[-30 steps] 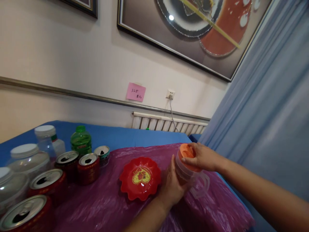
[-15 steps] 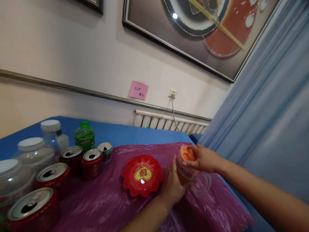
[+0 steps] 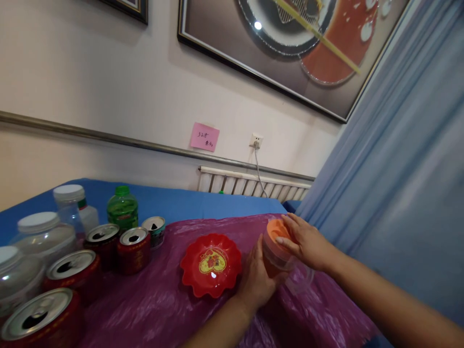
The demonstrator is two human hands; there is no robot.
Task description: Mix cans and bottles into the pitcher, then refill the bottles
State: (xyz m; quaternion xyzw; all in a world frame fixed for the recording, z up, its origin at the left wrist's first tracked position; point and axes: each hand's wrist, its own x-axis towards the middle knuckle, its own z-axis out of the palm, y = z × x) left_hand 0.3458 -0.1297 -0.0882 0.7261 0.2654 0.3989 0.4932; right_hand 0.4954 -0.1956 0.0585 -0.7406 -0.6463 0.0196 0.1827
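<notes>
Container: clear plastic container [image 3: 280, 257] with an orange lid [image 3: 274, 232] is near the far right corner of the blue tabletop [image 3: 203, 203], above the purple plastic sheet [image 3: 163, 309]; whether its base touches the sheet, I cannot tell, because the hands hide it.
Left hand: left hand [image 3: 258, 279] holds the container, with the fingers curved around its left side and the thumb low across its front.
Right hand: right hand [image 3: 306, 242] comes from the right edge and holds the orange lid from above, the fingers bent and the thumb pressed on its top.
Handle: clear handle [image 3: 307, 281] shows faintly below the right hand, toward the right edge.
Red dish: wavy-rimmed red dish [image 3: 189, 266], with a yellow picture in its middle, lies on the sheet just beside the left hand.
Cans: four red cans [image 3: 134, 249] stand opened toward the left edge, and one small pale can [image 3: 155, 232] is behind them.
Jars and bottle: white-lidded clear jars [image 3: 47, 237] stand nearest to the left edge; green bottle [image 3: 123, 209] is near the far edge.
Curtain: blue curtain [image 3: 409, 193] hangs beyond the right edge.
</notes>
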